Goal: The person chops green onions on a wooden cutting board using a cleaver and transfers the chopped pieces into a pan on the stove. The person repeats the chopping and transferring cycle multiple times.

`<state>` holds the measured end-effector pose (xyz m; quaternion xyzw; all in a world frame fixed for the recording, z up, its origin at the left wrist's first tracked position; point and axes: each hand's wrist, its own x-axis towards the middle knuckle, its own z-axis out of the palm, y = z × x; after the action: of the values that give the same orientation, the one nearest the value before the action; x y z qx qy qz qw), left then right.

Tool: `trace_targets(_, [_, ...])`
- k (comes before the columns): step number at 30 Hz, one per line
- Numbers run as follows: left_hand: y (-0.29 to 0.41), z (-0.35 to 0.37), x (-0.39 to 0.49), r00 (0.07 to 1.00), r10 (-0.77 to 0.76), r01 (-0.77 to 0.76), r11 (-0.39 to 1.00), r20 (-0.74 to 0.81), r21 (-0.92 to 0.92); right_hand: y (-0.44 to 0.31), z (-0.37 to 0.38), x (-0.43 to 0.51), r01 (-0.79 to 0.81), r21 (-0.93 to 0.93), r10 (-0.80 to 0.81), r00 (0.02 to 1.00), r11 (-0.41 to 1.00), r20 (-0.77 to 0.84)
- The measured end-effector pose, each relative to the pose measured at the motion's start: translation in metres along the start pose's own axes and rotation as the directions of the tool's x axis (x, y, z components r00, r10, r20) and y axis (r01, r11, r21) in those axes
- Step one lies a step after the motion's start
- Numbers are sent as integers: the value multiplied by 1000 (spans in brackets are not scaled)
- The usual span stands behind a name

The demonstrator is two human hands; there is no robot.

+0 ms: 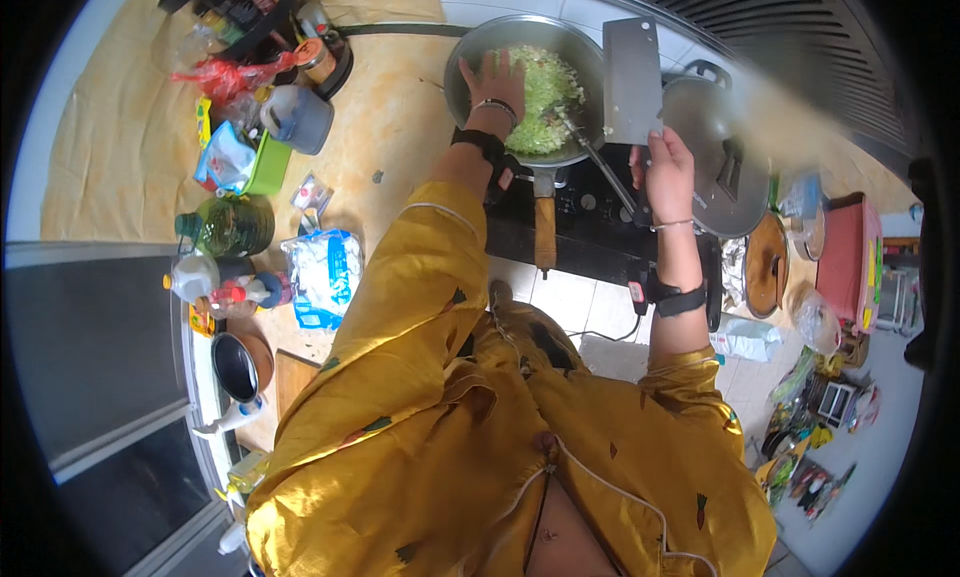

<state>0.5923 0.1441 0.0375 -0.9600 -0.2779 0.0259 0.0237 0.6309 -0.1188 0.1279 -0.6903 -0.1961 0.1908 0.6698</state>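
Note:
A deep metal wok with a wooden handle holds finely chopped green vegetable mixed with small pale and reddish bits. My left hand is inside the wok at the left part of this heap, palm down with fingers apart. Whether the fingertips press into the heap is hard to see. My right hand grips a Chinese cleaver, its broad blade held up at the wok's right rim. A metal-handled utensil leans out of the wok, its head partly buried in the chopped vegetable.
A black stove lies under the wok. To its right stands a dark lidded pan. A blue jug, a green bin, a large green bottle and a brown pot line the left counter. A range hood slants above.

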Motion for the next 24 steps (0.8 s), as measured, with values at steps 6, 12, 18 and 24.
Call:
trace_targets(6, [-25,1,-20,782,-190,-412,558,-594,-720,-4,15,-27,-92,-52,89,995,994,-48])
trace_targets(12, [-98,-25,-140,689,-506,-178,575,-518,-798,-14,65,-65,-70,12,63,952,998,301])
trace_targets(18, [-212,6,-390,545,-749,-69,407,-376,-911,9,179,-156,-153,-109,188,812,982,553])
trace_targets(24, [-268,86,-668,152,-981,361,172,-125,-917,65,312,-305,359,-353,172,448,864,877])
